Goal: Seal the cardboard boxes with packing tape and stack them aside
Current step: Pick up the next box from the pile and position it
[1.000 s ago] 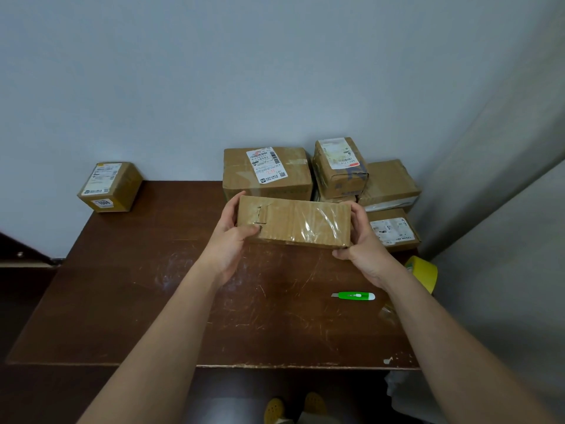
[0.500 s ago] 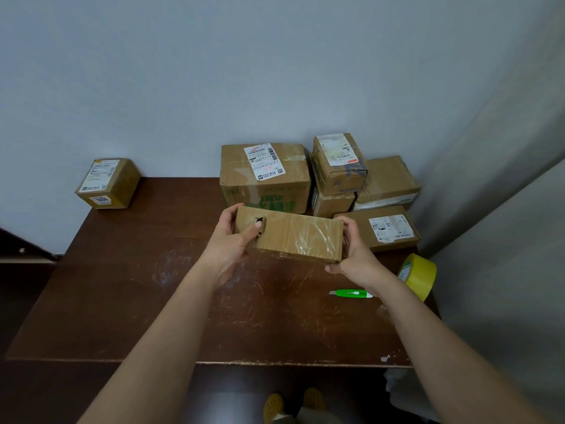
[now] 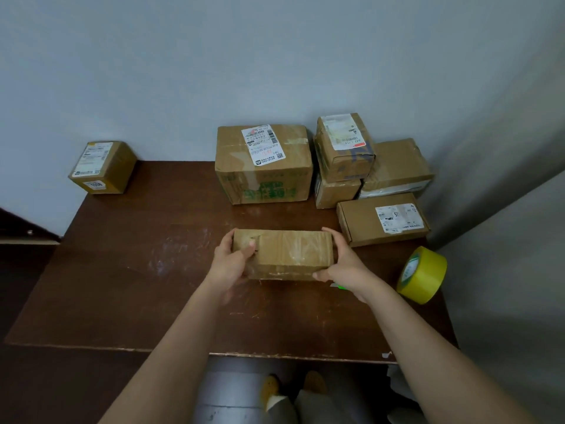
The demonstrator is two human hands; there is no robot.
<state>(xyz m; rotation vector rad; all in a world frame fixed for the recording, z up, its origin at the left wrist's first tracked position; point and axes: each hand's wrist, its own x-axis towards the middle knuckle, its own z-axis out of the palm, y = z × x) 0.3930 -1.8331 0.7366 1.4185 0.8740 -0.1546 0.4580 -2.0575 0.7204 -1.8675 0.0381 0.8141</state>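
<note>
A long flat cardboard box [image 3: 290, 254] with shiny clear tape across its top sits low over the middle of the brown table [image 3: 122, 286]. My left hand [image 3: 230, 264] grips its left end, thumb on top. My right hand [image 3: 342, 264] grips its right end, fingers curled around the far side. A yellow roll of packing tape [image 3: 423, 275] stands on edge at the table's right side. A green cutter [image 3: 339, 286] lies mostly hidden under my right wrist.
Several boxes crowd the back right: a large labelled box [image 3: 264, 166], a small one stacked on another [image 3: 345, 148], a wrapped box [image 3: 397, 169] and a flat labelled box [image 3: 382, 218]. A small box [image 3: 102, 166] sits at the back left corner. A wall stands behind.
Both hands have brought the long box down and toward me, from up near the back boxes to the middle of the table. The cutter is now covered by my right wrist.
</note>
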